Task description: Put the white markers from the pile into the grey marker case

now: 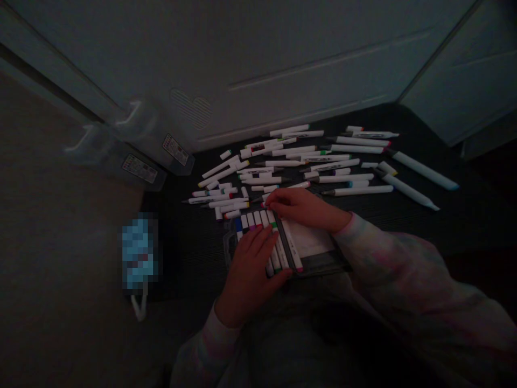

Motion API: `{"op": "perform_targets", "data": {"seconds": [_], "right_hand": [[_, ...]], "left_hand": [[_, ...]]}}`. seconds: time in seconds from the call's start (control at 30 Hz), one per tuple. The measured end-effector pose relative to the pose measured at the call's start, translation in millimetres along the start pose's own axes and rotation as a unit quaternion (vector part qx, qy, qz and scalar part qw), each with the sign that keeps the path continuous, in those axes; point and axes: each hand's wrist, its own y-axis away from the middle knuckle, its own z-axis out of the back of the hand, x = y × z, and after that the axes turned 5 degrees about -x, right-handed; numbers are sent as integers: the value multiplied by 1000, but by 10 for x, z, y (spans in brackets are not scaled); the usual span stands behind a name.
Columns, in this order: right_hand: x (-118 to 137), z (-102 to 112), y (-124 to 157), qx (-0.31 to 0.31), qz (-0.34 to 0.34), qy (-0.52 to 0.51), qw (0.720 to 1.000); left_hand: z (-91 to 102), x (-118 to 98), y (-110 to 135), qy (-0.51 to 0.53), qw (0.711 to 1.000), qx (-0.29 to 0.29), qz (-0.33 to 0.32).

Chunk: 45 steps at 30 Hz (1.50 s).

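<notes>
A row of white markers [280,253] with coloured ends lies side by side in a shallow clear case [229,242] on the dark surface. My left hand [250,264] rests on this row, fingers stretched across the markers and thumb out toward their near ends. Just beyond the row's right side is my right hand [305,207], its fingers curled and tips pinched together near the far ends. Whatever sits in that pinch is too dark and small to make out. A pink-ended marker [293,248] lies at the row's right edge, beside a pale panel [311,237].
Loose markers [335,156] and several separate caps [225,154] are scattered across the black tabletop [181,231] beyond my hands. Two clear plastic cases [141,170] stand at the left against a white panelled surface [283,64]. A blurred-out blue item [139,253] is at the left edge.
</notes>
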Motion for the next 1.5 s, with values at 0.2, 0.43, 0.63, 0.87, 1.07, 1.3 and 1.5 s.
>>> {"op": "perform_targets", "data": {"seconds": [0.2,0.43,0.63,0.87,1.07,1.3,1.5], "right_hand": [[17,7,5,-2,-1,9,1000],[6,6,7,-5,9,5,1000],[-11,-3,0,-4,10,4,1000],[17,11,12,-3,8,5,1000],[10,10,12,-3,9,3,1000],[19,12,12,1,3,1,1000],[-7,9,6,1,6,-5,1000]], "left_hand": [[6,-1,-3,-2,1000,-4,-8],[9,-18,6,-8,1000,-5,-8],[-4,-2,-9,-1,1000,-9,-8],[-5,1,-6,-3,1000,-9,-12],[-11,0,-7,-5,1000,-6,-11],[-3,-17,-15,-12,1000,-1,-6],[24,-52,-34,-21,1000,0,-7]]}}
